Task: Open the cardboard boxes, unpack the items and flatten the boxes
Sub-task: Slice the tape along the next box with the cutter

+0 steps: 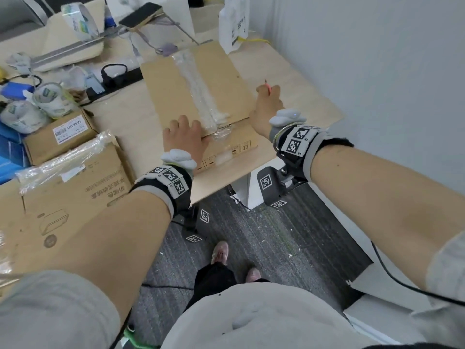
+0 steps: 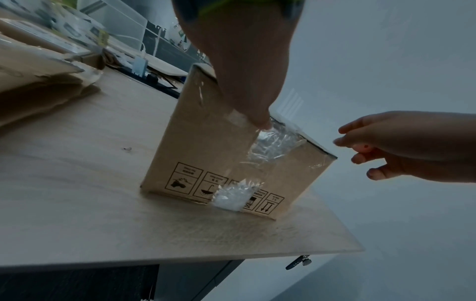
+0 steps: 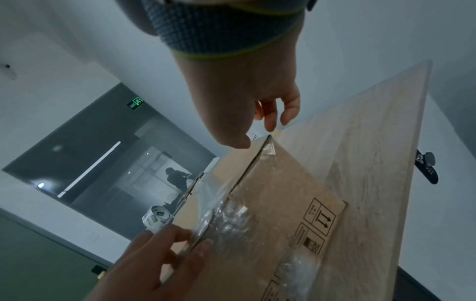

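Three brown cardboard boxes: a taped long one [image 1: 196, 89], a small labelled one [image 1: 60, 137], an opened printed one [image 1: 75, 187]; three white printed tape rolls [image 1: 52, 98]; two bare hands [image 1: 185, 137]

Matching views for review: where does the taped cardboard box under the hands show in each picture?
Head: the box lies centre, on the table, left hand on its near edge.
Left wrist: box stands centre, below the hand.
Right wrist: box fills the lower centre.
Shared landmark: the printed handling symbols on its near side.
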A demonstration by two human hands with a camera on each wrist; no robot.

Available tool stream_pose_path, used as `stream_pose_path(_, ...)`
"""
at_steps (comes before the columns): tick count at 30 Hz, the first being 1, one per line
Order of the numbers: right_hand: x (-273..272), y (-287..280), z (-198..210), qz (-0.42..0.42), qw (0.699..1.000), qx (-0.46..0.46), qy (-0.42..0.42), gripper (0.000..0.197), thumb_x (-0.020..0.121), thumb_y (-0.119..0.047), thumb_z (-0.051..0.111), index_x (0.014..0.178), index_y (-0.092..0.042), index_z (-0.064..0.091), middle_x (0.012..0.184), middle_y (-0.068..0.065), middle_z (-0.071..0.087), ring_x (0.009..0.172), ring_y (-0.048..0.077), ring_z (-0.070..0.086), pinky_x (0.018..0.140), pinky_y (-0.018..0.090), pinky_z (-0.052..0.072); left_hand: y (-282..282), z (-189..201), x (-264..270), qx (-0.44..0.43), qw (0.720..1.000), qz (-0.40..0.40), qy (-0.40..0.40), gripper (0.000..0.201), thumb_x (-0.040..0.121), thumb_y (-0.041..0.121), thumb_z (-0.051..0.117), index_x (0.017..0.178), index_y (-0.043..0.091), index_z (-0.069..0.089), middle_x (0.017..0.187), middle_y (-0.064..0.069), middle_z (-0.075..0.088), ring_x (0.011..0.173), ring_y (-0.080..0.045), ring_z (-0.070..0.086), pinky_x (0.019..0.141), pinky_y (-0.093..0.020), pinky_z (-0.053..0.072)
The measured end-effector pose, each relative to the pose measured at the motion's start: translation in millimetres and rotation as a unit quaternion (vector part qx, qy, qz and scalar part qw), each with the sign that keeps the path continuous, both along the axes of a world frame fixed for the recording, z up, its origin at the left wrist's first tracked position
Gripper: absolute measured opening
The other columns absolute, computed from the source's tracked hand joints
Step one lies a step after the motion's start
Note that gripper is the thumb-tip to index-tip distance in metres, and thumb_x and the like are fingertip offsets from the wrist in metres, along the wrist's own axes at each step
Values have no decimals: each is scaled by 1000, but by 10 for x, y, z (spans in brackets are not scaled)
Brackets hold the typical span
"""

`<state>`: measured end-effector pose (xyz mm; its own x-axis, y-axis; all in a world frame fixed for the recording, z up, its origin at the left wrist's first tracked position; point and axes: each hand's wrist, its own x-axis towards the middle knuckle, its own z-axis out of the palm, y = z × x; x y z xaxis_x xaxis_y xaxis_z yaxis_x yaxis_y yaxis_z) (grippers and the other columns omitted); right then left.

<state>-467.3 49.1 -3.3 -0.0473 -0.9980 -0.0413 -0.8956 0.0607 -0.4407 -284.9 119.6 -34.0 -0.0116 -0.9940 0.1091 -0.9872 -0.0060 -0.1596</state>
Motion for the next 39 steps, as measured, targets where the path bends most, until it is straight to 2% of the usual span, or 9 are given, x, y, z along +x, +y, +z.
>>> stream_pose_path(5,-232,39,8,74,995,29,-58,39,97,-5,36,134,-12,41,133,13,39,97,30,59,74,27,40,-163,-54,-175,0,998,-44,37,39,96,41,46,110,6,52,115,-17,51,105,-34,47,90,-45,36)
stream_pose_path(10,-428,156,-69,81,989,12,-123,36,99,-10,32,135,-10,35,105,10,59,83,27,56,60,28,33,-399,-33,-521,22,998,-33,51,51,96,48,43,121,3,44,117,-18,52,106,-33,48,85,-42,36)
stream_pose_path(13,-439,179,-108,90,989,26,-118,30,100,-15,37,126,0,36,108,16,61,97,32,60,68,30,36,-487,33,-626,22,999,-20,40,56,93,50,48,124,4,40,112,-18,53,103,-32,50,82,-41,36)
stream_pose_path(16,-451,155,-99,91,987,28,-132,26,101,-18,38,121,-2,39,105,15,62,94,32,60,69,31,39,-571,79,-643,12,997,-71,17,48,91,45,49,126,12,43,114,-16,50,104,-31,48,88,-42,34)
stream_pose_path(22,-442,107,-70,69,988,18,-139,23,100,-22,43,117,-7,47,88,1,52,79,21,50,66,26,34,-820,116,-593,90,981,-142,96,38,99,39,36,126,16,48,145,-7,42,141,-21,28,115,-50,11)
stream_pose_path(25,-423,118,-86,56,984,28,-167,23,99,-22,46,117,-8,51,90,1,52,82,20,50,69,26,35,-922,209,-535,133,973,-148,113,33,102,27,28,124,17,51,138,-3,50,128,-22,47,117,-49,8)
stream_pose_path(33,-283,156,-137,25,975,66,-210,24,97,-18,46,119,-11,50,103,11,60,86,26,55,69,30,40,-1095,288,-522,189,961,-189,77,22,96,21,44,116,13,51,124,-6,51,107,-27,55,108,-46,26)
stream_pose_path(36,-243,197,-164,10,972,68,-225,20,96,-16,48,115,-12,50,92,6,58,78,24,54,65,27,40,-1195,287,-509,167,959,-224,37,19,91,25,48,105,12,53,111,-9,53,99,-27,52,88,-36,37)
stream_pose_path(39,-209,196,-181,-8,971,66,-232,18,95,-19,52,111,-12,52,92,6,59,77,23,55,65,27,40,-1243,303,-515,160,954,-253,1,15,87,31,47,95,17,48,96,-3,47,90,-23,43,79,-35,30)
